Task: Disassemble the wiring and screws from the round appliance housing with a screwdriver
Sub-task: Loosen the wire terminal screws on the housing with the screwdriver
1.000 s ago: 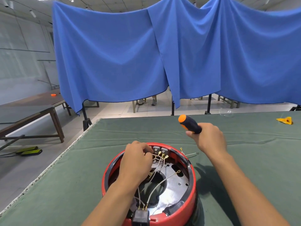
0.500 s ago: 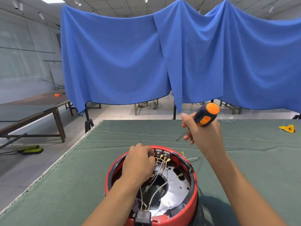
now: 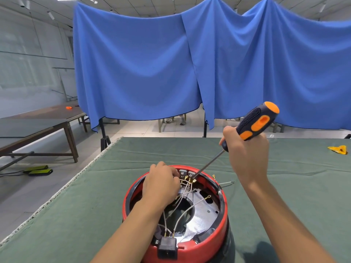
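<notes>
On the green-covered table (image 3: 284,186), near its front edge, sits the round red housing (image 3: 224,221), open side up, with a silvery plate (image 3: 203,211) and pale wires (image 3: 186,209) inside. The left hand (image 3: 161,185) reaches into the housing's far left part, its grip closed with fingers curled at the wires just beside the brass terminals (image 3: 190,180); exactly which wire it pinches is hidden by the hand. The right hand (image 3: 248,156) hovers above and beyond the housing's right rim, its grip wrapped firmly round the lower handle of the black-and-orange screwdriver (image 3: 256,122). The handle tilts up and to the right, and the metal shaft (image 3: 209,164) slants down and left, its tip landing among the terminals at the far inner wall, just beside the left fingers. A black plug socket (image 3: 167,247) sits at the housing's near rim. One loose wire (image 3: 226,184) lies on the cloth just right of the housing. A yellow object (image 3: 339,149) rests well apart at the far right. Blue drapes (image 3: 171,69) hang behind.
</notes>
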Available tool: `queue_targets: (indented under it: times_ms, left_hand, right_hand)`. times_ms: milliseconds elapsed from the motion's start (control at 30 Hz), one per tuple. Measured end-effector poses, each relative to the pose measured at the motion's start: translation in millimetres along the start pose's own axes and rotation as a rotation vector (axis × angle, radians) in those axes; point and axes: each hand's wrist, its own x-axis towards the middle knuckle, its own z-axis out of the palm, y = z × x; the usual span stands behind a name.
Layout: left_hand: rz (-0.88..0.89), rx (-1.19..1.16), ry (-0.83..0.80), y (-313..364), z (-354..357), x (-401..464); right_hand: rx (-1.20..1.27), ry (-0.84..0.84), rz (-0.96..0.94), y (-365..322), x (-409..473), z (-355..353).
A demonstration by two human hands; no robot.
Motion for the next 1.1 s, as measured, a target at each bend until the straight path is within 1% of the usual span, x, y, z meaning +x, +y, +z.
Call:
queue_targets:
  times_ms: [100,233,433,567,667,933,1100]
  left_hand:
    - [0.035,0.064,-0.035,-0.2,1.3,-3.3]
    - [0.058,0.102,-0.04,1.4,1.0,-6.1]
    - [0.07,0.069,-0.039,3.1,1.0,-8.9]
    - [0.112,0.055,-0.09,3.9,1.1,-10.2]
    - [0.142,0.017,-0.116,3.4,2.2,-11.4]
    - [0.115,-0.049,-0.122,0.0,5.1,-9.1]
    - [0.107,-0.056,-0.145,0.4,4.1,-9.6]
  right_hand:
    - [-0.024,0.02,-0.027,0.8,0.1,-0.7]
    - [-0.015,0.042,-0.06,0.1,-0.3,-0.7]
    - [0.013,0.055,-0.061,2.7,-0.9,0.4]
    - [-0.009,0.058,-0.056,6.5,-1.3,2.8]
    - [0.019,0.067,-0.056,7.2,-0.9,3.4]
    - [0.052,0.072,-0.036,9.7,-0.6,3.9]
    - [-0.015,0.091,-0.066,9.8,-2.0,5.2]
